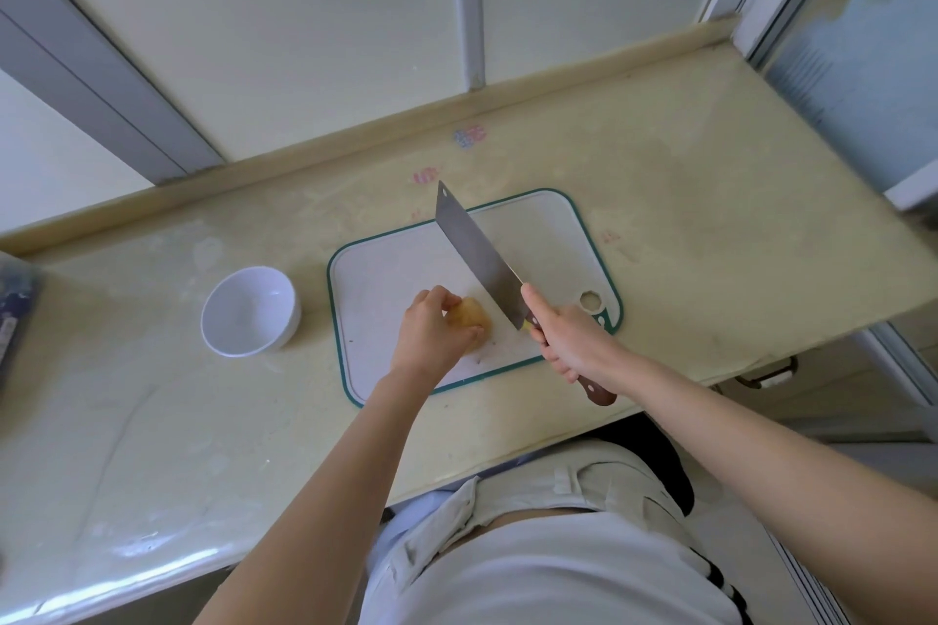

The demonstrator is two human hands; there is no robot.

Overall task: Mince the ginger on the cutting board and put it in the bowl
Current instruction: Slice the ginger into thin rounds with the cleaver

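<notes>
One long, pale yellow stone bench (660, 198) fills most of the view and runs under frosted window panes with grey frames. Near its middle lies a white plastic cutting board with a green rim (386, 279), which has a round hanging hole at its near right corner. Over the board, a broad steel cleaver with a reddish wooden handle (477, 254) is held at a slant, its blade pointing away from the person (the tip reaches past the board's far rim in this view). The right hand (568, 340) grips the handle close to the blade with its fingers wrapped round it, and the butt of the handle sticks out below the wrist. Left of the board, and apart from it, a round white bowl (254, 307) stands upright on the bench.

The left hand (431, 335) is over the near half of the board, fingers curled on a knobby yellow-brown piece of ginger (472, 315). The ginger lies on the board in one piece, just left of the blade's heel. Whether the edge touches it cannot be told.
</notes>
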